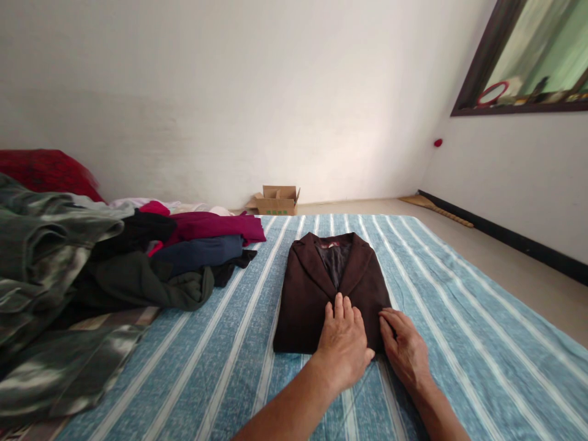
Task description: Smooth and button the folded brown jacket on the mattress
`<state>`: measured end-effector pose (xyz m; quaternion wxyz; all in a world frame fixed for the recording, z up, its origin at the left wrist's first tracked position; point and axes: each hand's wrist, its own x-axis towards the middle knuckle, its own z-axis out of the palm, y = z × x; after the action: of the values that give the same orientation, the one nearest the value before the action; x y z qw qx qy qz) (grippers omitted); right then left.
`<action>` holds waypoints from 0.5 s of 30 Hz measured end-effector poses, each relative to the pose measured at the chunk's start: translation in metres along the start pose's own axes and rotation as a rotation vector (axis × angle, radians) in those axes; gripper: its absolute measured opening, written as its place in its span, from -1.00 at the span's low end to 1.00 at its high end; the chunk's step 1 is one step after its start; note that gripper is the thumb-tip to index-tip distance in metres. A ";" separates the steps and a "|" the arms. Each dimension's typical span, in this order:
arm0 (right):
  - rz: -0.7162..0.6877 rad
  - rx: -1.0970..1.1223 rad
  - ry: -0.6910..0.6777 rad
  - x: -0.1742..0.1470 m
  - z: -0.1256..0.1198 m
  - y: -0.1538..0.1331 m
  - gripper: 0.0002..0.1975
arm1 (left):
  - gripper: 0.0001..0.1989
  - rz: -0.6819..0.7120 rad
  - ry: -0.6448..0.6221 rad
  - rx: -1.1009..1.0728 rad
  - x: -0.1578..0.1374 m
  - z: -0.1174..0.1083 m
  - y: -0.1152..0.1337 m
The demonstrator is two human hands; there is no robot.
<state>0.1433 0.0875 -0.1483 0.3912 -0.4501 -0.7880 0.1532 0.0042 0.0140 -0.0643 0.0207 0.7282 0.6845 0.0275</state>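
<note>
A dark brown blazer (305, 300) lies folded into a neat rectangle, its collar and lapels facing up at the far end. Dark lining and a label show inside the neck. My left hand (343, 340) rests flat on the front of it, just below the lapels, fingers stretched out and nothing gripped. At the right edge of the blazer is my right hand (407, 346), its fingers bent and thumb close to them, gripping the side of the cloth. The fingertips partly cover that edge.
Striped blue bedding (220, 373) lies under the blazer. A heap of loose clothes (138, 263) covers the left side, with a red bundle (46, 174) behind it. An opened cardboard box (276, 201) stands beyond the bed's far edge, by the wall. A window (542, 55) is at upper right.
</note>
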 end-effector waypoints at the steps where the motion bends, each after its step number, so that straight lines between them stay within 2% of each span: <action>1: -0.001 -0.003 0.003 0.000 0.000 0.000 -0.66 | -0.24 0.001 -0.002 0.002 0.000 0.000 0.000; 15: -0.004 0.017 0.020 0.000 0.000 -0.001 -0.66 | -0.25 0.003 -0.028 0.005 0.000 -0.002 0.001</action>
<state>0.1432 0.0867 -0.1479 0.4031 -0.4468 -0.7835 0.1547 0.0048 0.0134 -0.0618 0.0284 0.7296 0.6831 0.0159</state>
